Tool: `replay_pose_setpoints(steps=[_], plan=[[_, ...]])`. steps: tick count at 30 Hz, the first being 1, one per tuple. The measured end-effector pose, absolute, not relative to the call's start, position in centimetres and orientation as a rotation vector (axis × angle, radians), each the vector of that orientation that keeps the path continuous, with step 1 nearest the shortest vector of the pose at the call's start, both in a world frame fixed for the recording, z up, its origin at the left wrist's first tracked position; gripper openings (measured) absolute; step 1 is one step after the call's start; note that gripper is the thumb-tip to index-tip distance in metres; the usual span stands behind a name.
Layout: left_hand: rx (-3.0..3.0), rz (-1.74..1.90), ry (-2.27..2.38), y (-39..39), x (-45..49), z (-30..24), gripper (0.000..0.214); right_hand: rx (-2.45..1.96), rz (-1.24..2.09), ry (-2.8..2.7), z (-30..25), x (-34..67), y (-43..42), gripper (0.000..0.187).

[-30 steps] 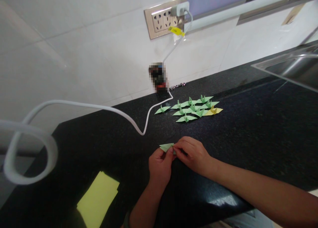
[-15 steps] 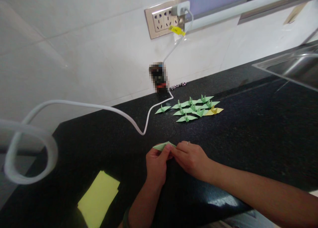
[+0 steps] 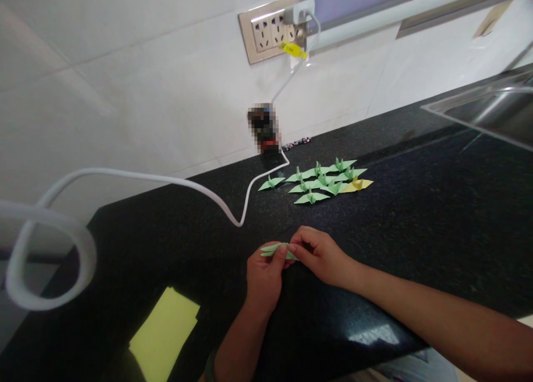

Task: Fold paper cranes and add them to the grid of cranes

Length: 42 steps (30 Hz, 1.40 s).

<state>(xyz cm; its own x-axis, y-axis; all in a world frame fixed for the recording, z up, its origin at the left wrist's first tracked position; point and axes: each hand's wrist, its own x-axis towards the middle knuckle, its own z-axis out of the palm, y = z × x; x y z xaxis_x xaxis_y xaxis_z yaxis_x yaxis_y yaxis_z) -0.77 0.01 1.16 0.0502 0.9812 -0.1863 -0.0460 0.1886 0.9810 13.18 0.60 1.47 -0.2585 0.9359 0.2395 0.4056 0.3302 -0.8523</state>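
Just above the black counter point(image 3: 416, 215), both my hands pinch one small folded piece of green paper point(image 3: 272, 250). My left hand point(image 3: 264, 276) grips it from below with thumb and fingers closed. My right hand point(image 3: 320, 254) pinches its right end, fingers curled together. Further back on the counter lies a cluster of several finished green paper cranes point(image 3: 316, 182), with one yellow paper crane point(image 3: 358, 185) at its right edge.
A sheet of yellow paper point(image 3: 164, 332) lies at the counter's near left edge. A white cable point(image 3: 166, 177) runs from a plug in the wall socket strip point(image 3: 270, 32) across the counter and loops at left. A steel sink point(image 3: 491, 112) sits far right.
My hands have turned and reworked the green paper slightly; its tip now points left and lies flatter between my fingers. The cranes have not moved.
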Motion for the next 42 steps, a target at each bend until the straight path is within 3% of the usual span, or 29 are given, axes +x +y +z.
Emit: replay_pose_setpoints(steps=[9, 21, 24, 36, 42], plan=[[0.948, 1.059, 1.160, 0.2, -0.7, 1.0, 0.019, -1.178, 0.850, -1.802, 1.6, 13.0, 0.6, 0.018], [1.144, 0.903, 1.167, 0.4, -1.0, 1.5, 0.021, -0.968, 1.862, -1.154, 1.1, 13.4, 1.1, 0.021], [1.136, 0.908, 1.150, 0.4, -0.9, 1.4, 0.020, -0.907, 1.979, -1.023, 0.4, 13.3, 1.1, 0.023], [1.231, 1.000, 1.282, 0.3, -0.9, 1.1, 0.020, -1.221, 0.926, -1.700, 1.7, 12.9, 0.1, 0.016], [1.330, 0.992, 1.344, 0.3, -1.1, 0.8, 0.020, -1.307, 0.731, -1.767, 1.2, 12.9, 0.2, 0.012]])
